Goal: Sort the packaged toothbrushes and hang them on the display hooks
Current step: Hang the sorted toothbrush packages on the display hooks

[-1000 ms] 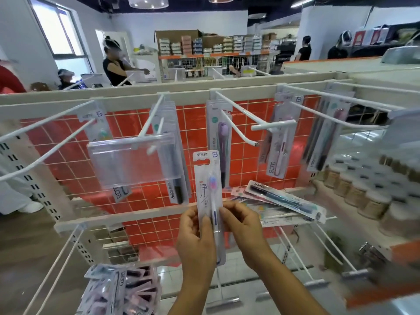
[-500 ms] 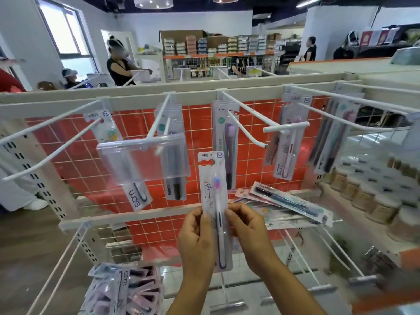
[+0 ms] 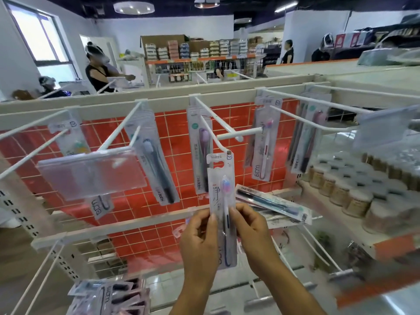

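A white rack [image 3: 159, 100] with a red grid back [image 3: 141, 214] fills the view, and white hooks [image 3: 302, 101] stick out from its top bar. Packs hang on these hooks; the print "Hane" shows on a pack with a dark brush [image 3: 156, 164] and on a pack with a purple brush [image 3: 201, 151], and "BDM" on a pack with a pink brush [image 3: 263, 142]. A clear tag holder [image 3: 91, 173] hangs at the front of one left hook, and its content is too pale to read. On the right, a shelf [image 3: 336, 214] carries rows of small jars [image 3: 354, 196], their labels blurred. A loose "Hane" pack [image 3: 272, 203] lies flat on the rack's rail. At the bottom left, a pile of "BDM" packs [image 3: 109, 298] is cut off by the edge. The left hand [image 3: 200, 244] and the right hand [image 3: 252, 233] both pinch the held pack [image 3: 221, 201] by its sides, upright, its top hole just beside the tip of the middle hook [image 3: 218, 144].
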`<state>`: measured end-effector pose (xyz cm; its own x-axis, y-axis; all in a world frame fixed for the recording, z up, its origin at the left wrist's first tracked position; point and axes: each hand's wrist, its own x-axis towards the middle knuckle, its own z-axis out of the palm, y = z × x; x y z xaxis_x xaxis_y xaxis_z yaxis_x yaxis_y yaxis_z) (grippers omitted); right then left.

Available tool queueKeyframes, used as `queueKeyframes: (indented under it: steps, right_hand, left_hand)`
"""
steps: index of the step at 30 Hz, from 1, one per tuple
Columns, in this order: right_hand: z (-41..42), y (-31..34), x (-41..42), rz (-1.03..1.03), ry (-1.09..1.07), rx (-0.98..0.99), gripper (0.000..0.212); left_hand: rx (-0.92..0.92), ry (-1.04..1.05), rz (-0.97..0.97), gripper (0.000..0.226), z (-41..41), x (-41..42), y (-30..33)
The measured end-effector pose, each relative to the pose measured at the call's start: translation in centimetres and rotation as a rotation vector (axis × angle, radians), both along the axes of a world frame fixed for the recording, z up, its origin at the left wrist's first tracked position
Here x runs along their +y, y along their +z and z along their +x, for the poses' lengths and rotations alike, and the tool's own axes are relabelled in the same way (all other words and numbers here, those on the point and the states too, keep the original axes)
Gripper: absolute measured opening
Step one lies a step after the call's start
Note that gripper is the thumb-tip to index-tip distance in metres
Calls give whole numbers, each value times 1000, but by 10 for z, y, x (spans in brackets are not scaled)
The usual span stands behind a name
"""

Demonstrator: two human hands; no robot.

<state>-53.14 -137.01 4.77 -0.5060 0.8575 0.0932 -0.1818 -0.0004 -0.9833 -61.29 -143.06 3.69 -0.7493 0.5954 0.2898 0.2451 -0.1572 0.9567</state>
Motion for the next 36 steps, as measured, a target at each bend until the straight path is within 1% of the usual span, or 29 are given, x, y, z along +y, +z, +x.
queueKeyframes:
  steps: [7, 15, 18, 22, 27, 31, 36]
  right_hand:
    - [8, 2, 3, 22, 23, -5, 18]
    - [-17, -3, -17, 20, 109, -10, 17]
    - [-30, -4, -30, 17, 137, -10, 13]
    - [-46, -4, -48, 19, 182, -35, 14]
    - [-58, -7, -68, 25, 234, -71, 14]
    - [-60, -12, -85, 16, 245, -79, 17]
    - [-56, -21, -101, 21, 190, -115, 16]
  left_hand:
    - [-50, 6, 6, 17, 9, 3, 1]
    - [-87, 88, 21, 8, -8, -22, -1]
    - [-108, 108, 24, 8, -18, -36, -1]
    - [-91, 190, 15, 15, -34, -52, -5]
    - [-105, 249, 18, 12, -49, -71, -3]
    - [-110, 242, 16, 10, -53, -86, -9]
    - [-166, 180, 34, 9, -49, -105, -15]
